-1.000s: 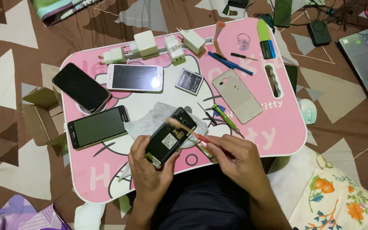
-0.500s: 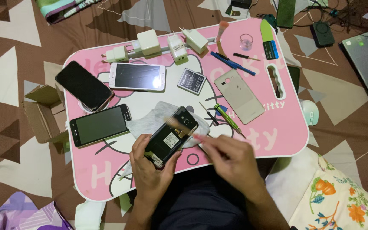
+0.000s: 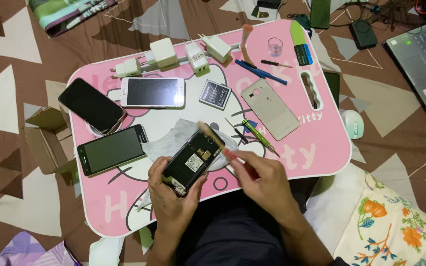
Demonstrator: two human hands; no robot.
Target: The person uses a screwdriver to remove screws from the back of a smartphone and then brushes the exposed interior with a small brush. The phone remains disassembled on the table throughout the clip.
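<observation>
My left hand (image 3: 171, 194) holds a black phone (image 3: 192, 160) with its back cover off, tilted above the pink lap table (image 3: 321, 143). My right hand (image 3: 262, 177) grips a small brush (image 3: 213, 139) with a red handle; its bristles lie over the phone's top end. A grey cloth (image 3: 173, 140) lies on the table under the phone. The beige back cover (image 3: 270, 108) and a battery (image 3: 215, 93) rest further up the table.
Three phones (image 3: 91, 105) (image 3: 152, 91) (image 3: 112, 149) lie at the table's left, several white chargers (image 3: 163, 51) along its far edge. A green screwdriver (image 3: 256, 134), blue tools (image 3: 261, 72) and a small glass (image 3: 275, 46) sit right. A laptop (image 3: 422, 64), mouse (image 3: 354, 123) and cardboard box (image 3: 45, 138) surround the table.
My right hand has shifted the brush back and forth across the open phone's upper end. The left hand keeps the phone in about the same place.
</observation>
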